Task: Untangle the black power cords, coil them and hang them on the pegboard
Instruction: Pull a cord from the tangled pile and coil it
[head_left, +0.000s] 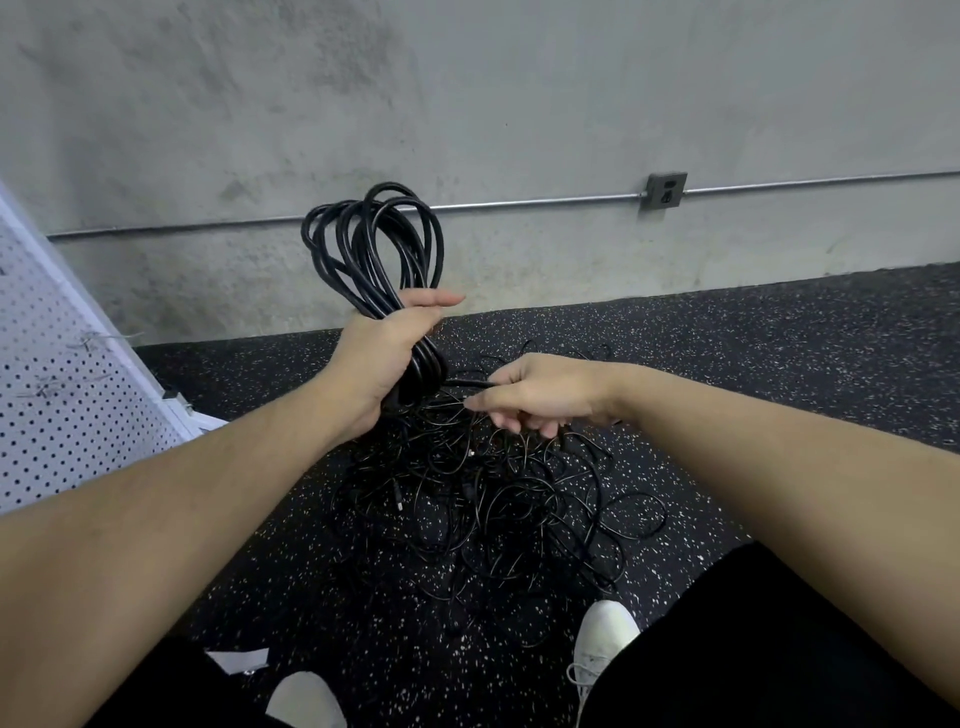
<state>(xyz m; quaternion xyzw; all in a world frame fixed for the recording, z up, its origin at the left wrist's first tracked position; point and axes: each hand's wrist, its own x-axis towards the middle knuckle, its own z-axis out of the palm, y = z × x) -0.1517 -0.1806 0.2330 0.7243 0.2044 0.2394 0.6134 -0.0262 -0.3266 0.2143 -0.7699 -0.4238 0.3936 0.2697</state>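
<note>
Two hands work on black cords.

The left hand (384, 358) grips a coiled cord (374, 249) held up. The right hand (540, 392) pinches its loose end above the tangled pile (483, 499) on the floor (779, 364).

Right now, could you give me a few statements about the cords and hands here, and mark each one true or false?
1. The left hand grips a coiled cord. True.
2. The right hand is empty. False: it pinches a cord end.
3. A tangled pile of cords lies on the floor. True.
4. Coils already hang on the pegboard. False: none show on the part in view.
5. The wall outlet has a cord plugged in. False: nothing is plugged in.
</note>
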